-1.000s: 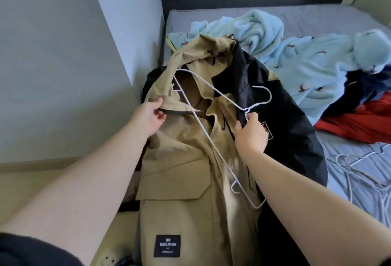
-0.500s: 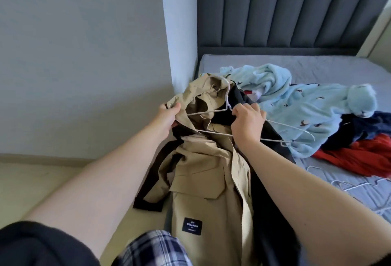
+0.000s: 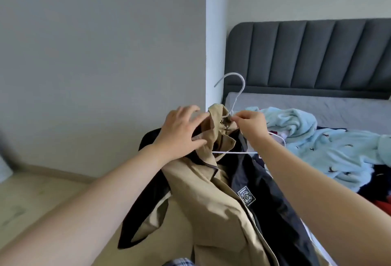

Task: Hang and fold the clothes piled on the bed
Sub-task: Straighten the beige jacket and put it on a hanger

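Note:
A tan and black jacket (image 3: 213,200) hangs in front of me on a white wire hanger (image 3: 238,90), whose hook stands upright above the collar. My right hand (image 3: 250,125) pinches the hanger at its neck, just below the hook. My left hand (image 3: 182,132) lies on the jacket's tan left shoulder and collar with its fingers spread and its thumb against the cloth. The hanger's lower bar shows as a white line below the collar. Most of the hanger's arms are hidden inside the jacket.
A bed (image 3: 330,107) with a dark grey padded headboard (image 3: 313,54) stands at the right. On it lie a light blue fleece garment (image 3: 321,138), a dark garment and a red one (image 3: 384,205). A grey wall (image 3: 95,64) is at the left, beige floor (image 3: 46,193) below.
The jacket on its hanger has been lifted off the bed and now hangs upright with the hook on top. My left hand moved from pinching the collar to lying spread on the shoulder.

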{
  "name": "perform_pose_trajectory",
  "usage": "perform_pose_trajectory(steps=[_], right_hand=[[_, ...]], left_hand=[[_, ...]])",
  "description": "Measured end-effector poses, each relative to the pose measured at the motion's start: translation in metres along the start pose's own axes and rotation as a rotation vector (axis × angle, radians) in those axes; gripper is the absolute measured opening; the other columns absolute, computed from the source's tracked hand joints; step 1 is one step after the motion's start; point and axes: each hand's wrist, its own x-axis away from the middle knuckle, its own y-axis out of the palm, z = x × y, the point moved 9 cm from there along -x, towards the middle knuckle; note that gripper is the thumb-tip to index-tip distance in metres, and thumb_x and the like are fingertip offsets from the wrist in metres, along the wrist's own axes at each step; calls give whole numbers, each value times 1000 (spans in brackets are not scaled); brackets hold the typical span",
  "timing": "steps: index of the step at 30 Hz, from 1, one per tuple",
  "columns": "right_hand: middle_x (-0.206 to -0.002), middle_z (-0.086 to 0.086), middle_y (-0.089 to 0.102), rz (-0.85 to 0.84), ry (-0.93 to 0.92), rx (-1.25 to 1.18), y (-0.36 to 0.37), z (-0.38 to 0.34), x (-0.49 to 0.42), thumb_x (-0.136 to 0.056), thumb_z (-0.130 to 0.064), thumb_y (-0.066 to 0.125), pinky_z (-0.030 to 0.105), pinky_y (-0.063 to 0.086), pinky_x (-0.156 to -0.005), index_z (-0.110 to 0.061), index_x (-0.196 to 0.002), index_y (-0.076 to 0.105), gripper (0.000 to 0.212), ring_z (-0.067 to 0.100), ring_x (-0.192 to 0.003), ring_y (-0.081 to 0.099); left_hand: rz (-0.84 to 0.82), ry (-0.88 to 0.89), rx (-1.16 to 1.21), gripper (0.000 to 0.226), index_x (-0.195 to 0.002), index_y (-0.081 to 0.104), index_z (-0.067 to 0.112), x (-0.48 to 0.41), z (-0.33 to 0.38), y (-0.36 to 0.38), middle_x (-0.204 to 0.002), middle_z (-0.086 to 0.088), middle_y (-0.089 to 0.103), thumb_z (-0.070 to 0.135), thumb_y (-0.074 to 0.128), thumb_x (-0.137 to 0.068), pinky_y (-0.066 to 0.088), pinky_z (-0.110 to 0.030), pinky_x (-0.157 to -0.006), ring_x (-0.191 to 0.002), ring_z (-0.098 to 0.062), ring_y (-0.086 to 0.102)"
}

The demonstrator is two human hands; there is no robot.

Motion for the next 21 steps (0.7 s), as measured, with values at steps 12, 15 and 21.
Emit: perform_pose_trajectory(steps=[12,15,21], right_hand=[[-96,11,54,356,-605,244,42,-83,49,-78,1,55,31,37,-83,-2,-93,58,15,25,-95,46],[-100,2,44,323,-187,183,48,-7,41,-80,-16,64,30,35,-86,-7,-104,50,30,25,-102,45],[-54,0,60,-217,296,125,117,68,29,-86,-22,68,17,42,-43,-12,-69,63,21,11,-46,56]], left_hand=[[118,-793,610,26,-110,67,10,23,-125,15,-105,-11,69,26,54,-94,49,-37,-89,-100,-30,63],[262,-820,784,26,-114,66,7,34,-141,9,-107,-11,69,19,55,-93,50,-43,-93,-98,-30,64],[236,-757,824,21,-107,68,10,39,-141,10,-93,1,70,19,55,-93,53,-37,-88,-91,-23,66]])
